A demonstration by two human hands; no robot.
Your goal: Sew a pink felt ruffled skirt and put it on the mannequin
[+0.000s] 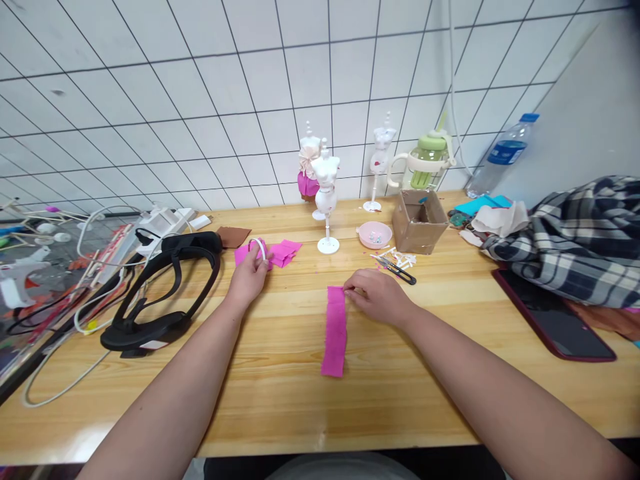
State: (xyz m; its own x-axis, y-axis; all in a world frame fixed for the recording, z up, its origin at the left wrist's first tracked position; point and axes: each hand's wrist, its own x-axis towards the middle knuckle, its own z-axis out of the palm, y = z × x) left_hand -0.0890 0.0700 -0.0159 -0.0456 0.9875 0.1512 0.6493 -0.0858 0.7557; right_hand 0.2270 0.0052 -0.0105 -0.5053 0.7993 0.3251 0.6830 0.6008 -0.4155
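My left hand [249, 275] is closed around a thin white ring that looks like a roll of tape [259, 248], just above folded magenta cloth pieces [285, 253]. A narrow magenta cloth strip [335, 337] lies lengthwise on the table, its short end towards the front edge. At the strip's far right corner my right hand [377, 293] pinches the cloth between thumb and fingers. Beyond my right hand lie thread snips with black handles [400, 271], among white paper scraps [404, 259]. Between and behind my hands stands a white doll mannequin [327, 193], bare of cloth.
Behind are a dressed mannequin [308, 177] and another mannequin [380, 157]. A pink dish [383, 243], cardboard box [421, 233] and green-lidded cup [431, 160] stand right of centre. A black headset [165, 327] lies left; a phone [560, 320] and plaid cloth [590, 240] lie right.
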